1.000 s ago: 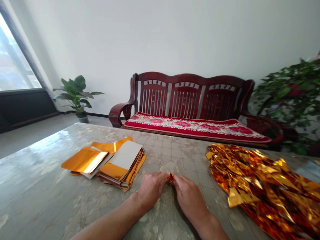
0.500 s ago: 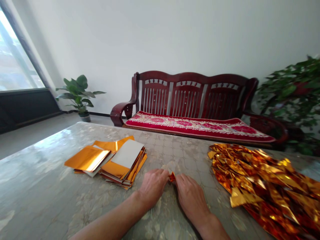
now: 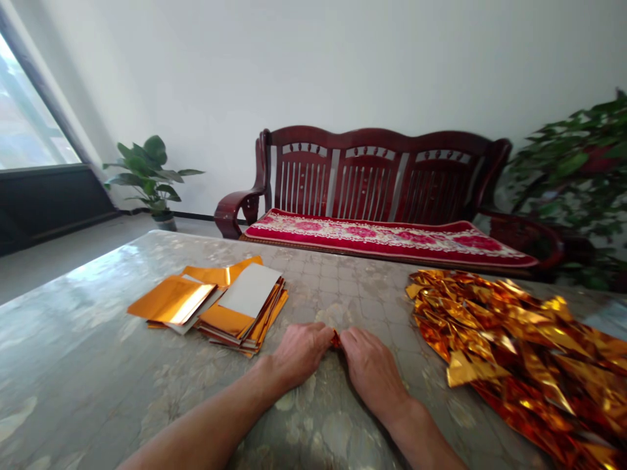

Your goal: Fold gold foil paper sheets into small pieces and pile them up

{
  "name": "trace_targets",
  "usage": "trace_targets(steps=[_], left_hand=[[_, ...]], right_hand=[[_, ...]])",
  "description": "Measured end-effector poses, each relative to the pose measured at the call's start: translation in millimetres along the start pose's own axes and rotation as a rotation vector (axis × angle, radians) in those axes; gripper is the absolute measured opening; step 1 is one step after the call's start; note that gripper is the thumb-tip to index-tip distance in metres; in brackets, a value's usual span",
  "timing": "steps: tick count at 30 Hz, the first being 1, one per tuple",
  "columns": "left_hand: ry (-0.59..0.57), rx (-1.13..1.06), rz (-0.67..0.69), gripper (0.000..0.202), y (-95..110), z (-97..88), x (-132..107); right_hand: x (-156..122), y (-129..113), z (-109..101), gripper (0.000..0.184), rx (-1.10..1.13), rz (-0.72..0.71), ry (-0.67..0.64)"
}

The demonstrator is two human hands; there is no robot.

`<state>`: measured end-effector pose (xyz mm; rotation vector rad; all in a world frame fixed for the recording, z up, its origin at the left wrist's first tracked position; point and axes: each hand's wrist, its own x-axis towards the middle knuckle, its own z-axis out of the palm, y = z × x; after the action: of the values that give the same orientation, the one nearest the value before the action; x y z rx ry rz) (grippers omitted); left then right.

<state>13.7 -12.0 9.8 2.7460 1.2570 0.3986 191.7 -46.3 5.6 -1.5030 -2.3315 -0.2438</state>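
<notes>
Between my hands, just above or on the table, is a small piece of gold foil paper [image 3: 336,339], mostly covered by my fingers. My left hand [image 3: 302,352] is closed on its left end. From the other side my right hand [image 3: 371,363] pinches its right end. The fingertips of both hands are partly hidden behind the knuckles. To the left of my hands lies a loose stack of gold foil sheets [image 3: 228,321], with a pale backing side [image 3: 252,290] facing up on top. A large heap of folded gold foil pieces [image 3: 519,346] spreads at the right.
The table [image 3: 93,365] has a patterned, shiny cover. Beyond its far edge stands a dark red wooden bench [image 3: 362,173] with a floral red cushion [image 3: 392,235]. Potted plants [image 3: 147,170] flank the bench, and a window [image 3: 29,111] is at far left.
My hands have drawn slightly closer together, and less of the foil piece shows between them. The whole view has tilted a little downward. The stack and heap look unchanged.
</notes>
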Motion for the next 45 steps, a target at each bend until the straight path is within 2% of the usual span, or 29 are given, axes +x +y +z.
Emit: trace_targets(steps=[11, 19, 24, 35, 42, 45], left_hand=[[-0.084, 0.05, 0.047, 0.02, 4.3, -3.8, -0.6], [-0.144, 0.125, 0.063, 0.015, 9.5, -3.4, -1.8], [-0.162, 0.114, 0.056, 0.014, 12.6, -4.8, -3.5], [-0.14, 0.06, 0.035, 0.016, 12.4, -7.5, -4.8], [-0.01, -0.027, -0.08, 0.026, 4.0, -2.2, -2.2], [0.012, -0.032, -0.094, 0.026, 2.2, -1.0, -2.7]], right_hand=[[0.6, -0.9, -4.5, 0.024, 0.08, -0.026, -0.066], [2.4, -8.7, -10.7, 0.024, 0.104, 0.027, -0.169], [1.6, -9.0, -11.2, 0.024, 0.099, 0.016, -0.168], [0.8, -6.3, -13.8, 0.025, 0.102, -0.018, -0.144], [4.1, 13.0, -17.3, 0.023, -0.02, 0.05, -0.133], [3.5, 19.5, -13.8, 0.02, 0.006, 0.097, -0.092]])
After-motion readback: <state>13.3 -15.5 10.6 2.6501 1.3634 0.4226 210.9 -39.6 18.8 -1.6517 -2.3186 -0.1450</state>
